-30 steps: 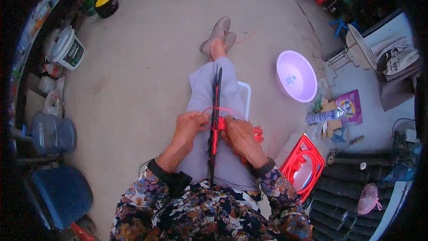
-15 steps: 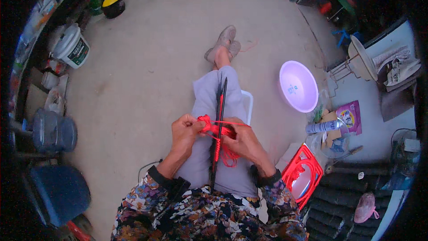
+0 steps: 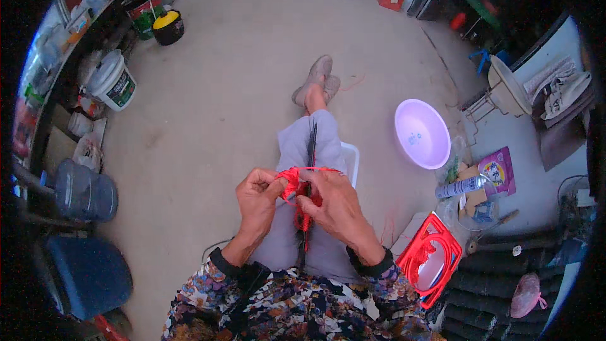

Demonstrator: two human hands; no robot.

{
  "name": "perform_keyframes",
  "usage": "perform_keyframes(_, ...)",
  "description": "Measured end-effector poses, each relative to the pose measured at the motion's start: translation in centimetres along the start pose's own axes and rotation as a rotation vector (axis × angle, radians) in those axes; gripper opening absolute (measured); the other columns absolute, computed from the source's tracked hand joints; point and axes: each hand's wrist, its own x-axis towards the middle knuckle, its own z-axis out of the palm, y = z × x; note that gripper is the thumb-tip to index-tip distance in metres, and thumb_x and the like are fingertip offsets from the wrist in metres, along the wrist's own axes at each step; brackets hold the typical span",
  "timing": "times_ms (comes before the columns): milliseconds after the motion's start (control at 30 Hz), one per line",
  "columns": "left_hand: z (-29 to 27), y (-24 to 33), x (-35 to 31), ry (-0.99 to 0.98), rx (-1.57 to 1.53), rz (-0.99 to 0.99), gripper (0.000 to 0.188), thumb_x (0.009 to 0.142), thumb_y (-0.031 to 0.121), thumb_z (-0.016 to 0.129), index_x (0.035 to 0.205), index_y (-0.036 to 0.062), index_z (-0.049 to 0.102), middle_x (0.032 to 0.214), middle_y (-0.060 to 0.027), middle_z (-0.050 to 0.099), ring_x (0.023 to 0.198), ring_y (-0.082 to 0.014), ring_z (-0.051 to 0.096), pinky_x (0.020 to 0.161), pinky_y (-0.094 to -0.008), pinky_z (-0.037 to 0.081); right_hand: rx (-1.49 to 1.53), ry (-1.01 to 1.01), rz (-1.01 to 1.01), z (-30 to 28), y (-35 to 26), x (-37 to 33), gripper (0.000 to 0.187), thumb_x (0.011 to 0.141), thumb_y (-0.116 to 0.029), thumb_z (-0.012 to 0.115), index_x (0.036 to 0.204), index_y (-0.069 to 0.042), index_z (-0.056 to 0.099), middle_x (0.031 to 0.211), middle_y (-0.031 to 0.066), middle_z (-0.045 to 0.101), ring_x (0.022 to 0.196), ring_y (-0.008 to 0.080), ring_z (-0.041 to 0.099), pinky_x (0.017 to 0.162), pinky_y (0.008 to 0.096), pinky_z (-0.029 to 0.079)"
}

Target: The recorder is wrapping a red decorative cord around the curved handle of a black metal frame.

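Observation:
My left hand (image 3: 259, 199) pinches a small bundle of red cord (image 3: 290, 183) between thumb and fingers above my lap. Close beside it, my right hand (image 3: 336, 201) is bent over the cord, its thumb and fingers closing on a strand. A red strand stretches between the two hands. Below them a long thin black rod (image 3: 312, 142) lies lengthwise along my legs (image 3: 293, 132). Red cord (image 3: 304, 220) is wound on the rod near my right thumb. My right fingers hide part of the rod and the winding.
To the right stand a lilac basin (image 3: 421, 134) and a red plastic basket (image 3: 435, 259) with red cord in it. A spray can (image 3: 464, 186) lies beside a purple packet (image 3: 499, 170). At left are a white bucket (image 3: 113, 82), a large water bottle (image 3: 85, 189) and a blue container (image 3: 88, 275).
My right hand has come over the rod, nearer my left, and turned so its back shows more. The cord loops hanging below it are now out of sight. The view has shifted slightly.

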Motion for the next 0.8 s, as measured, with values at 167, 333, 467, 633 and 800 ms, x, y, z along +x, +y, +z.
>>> perform_keyframes(167,0.3,1.3,-0.6,-0.092,0.035,0.012,0.011,0.079,-0.004,0.064,0.078,0.0031,0.055,0.088,-0.0084,0.062,0.077,-0.0103,0.058,0.071,-0.0248,0.048,-0.106,0.011,-0.023,0.9,-0.1,0.1,0.029,0.073,-0.016,0.068,0.096,-0.002,0.058,0.079,0.0147,0.05,0.077,0.0329,0.052,0.07,0.0413,0.041)
perform_keyframes(333,-1.0,1.4,-0.1,-0.199,-0.273,-0.162,0.008,0.08,0.001,0.065,0.08,0.0038,0.057,0.096,-0.0092,0.062,0.089,-0.0129,0.058,0.082,-0.0288,0.046,0.579,0.038,0.181,-1.6,-0.5,-1.9,0.025,0.08,-0.016,0.064,0.099,-0.002,0.055,0.078,0.0098,0.049,0.073,0.0273,0.052,0.078,0.0375,0.044)
perform_keyframes(467,-0.9,-0.8,0.0,-0.179,-0.193,-0.261,0.006,0.082,0.005,0.064,0.08,0.0045,0.059,0.094,-0.0054,0.062,0.086,-0.012,0.056,0.08,-0.0271,0.044,1.193,0.302,0.397,-5.4,1.0,-3.9,0.019,0.09,-0.025,0.052,0.092,-0.006,0.053,0.069,0.0026,0.044,0.066,0.0201,0.048,0.082,0.0355,0.045)
perform_keyframes(633,-0.6,-2.4,-0.6,-0.142,-0.08,-0.417,0.007,0.085,0.012,0.064,0.082,0.0048,0.062,0.088,-0.0027,0.062,0.081,-0.0102,0.055,0.074,-0.0255,0.043,1.399,0.479,0.481,-8.6,3.6,-7.2,0.024,0.092,-0.031,0.048,0.081,-0.01,0.048,0.056,-0.0025,0.037,0.05,0.0115,0.04,0.065,0.0329,0.046)
perform_keyframes(800,-0.5,-3.8,-0.9,-0.183,-0.146,-0.499,0.013,0.088,0.017,0.061,0.089,0.0044,0.061,0.09,-0.0031,0.063,0.081,-0.0111,0.057,0.073,-0.0267,0.045,1.379,0.516,0.6,-9.1,4.2,-9.6,0.026,0.091,-0.034,0.05,0.082,-0.01,0.051,0.051,-0.0056,0.032,0.04,0.0069,0.03,0.045,0.027,0.033)
